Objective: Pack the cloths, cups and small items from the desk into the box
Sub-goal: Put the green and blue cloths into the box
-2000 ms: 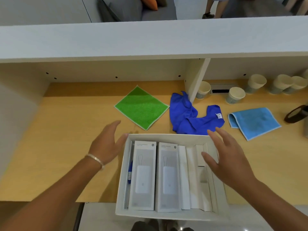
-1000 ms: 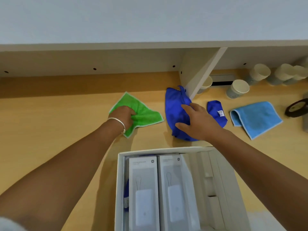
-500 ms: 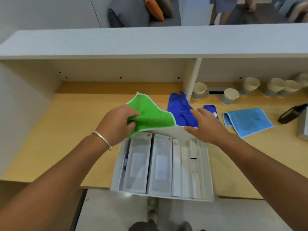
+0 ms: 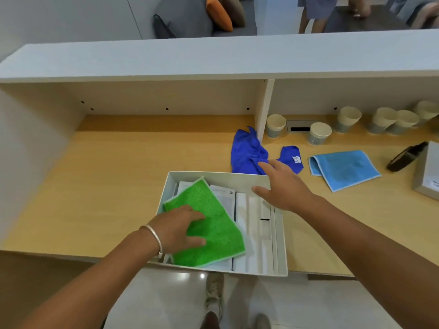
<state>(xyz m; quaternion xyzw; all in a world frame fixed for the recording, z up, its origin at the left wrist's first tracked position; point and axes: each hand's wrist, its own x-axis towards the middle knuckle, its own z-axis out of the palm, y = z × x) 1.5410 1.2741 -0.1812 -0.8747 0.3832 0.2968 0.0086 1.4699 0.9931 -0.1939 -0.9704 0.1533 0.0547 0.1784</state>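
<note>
The open white box (image 4: pixel 223 178) sits at the desk's front edge with white packages inside. A green cloth (image 4: pixel 213 210) lies in its left half on top of them. My left hand (image 4: pixel 175 231) rests flat on that cloth, fingers spread. My right hand (image 4: pixel 282 186) hovers open over the box's far right corner, its index finger reaching the crumpled dark blue cloth (image 4: pixel 244 153) just behind the box. A light blue cloth (image 4: pixel 344 167) lies folded to the right. Paper cups (image 4: pixel 319 134) stand along the back right.
A white upright divider (image 4: pixel 263 110) stands behind the dark blue cloth, under a long white shelf (image 4: pixel 213 60). A black tape roll (image 4: pixel 403 156) and a grey box (image 4: pixel 427 172) sit at the far right. People stand beyond the counter.
My left hand has carried the green cloth down from above the box's far edge into the box and flattened it. My right hand has opened and stays near the dark blue cloth.
</note>
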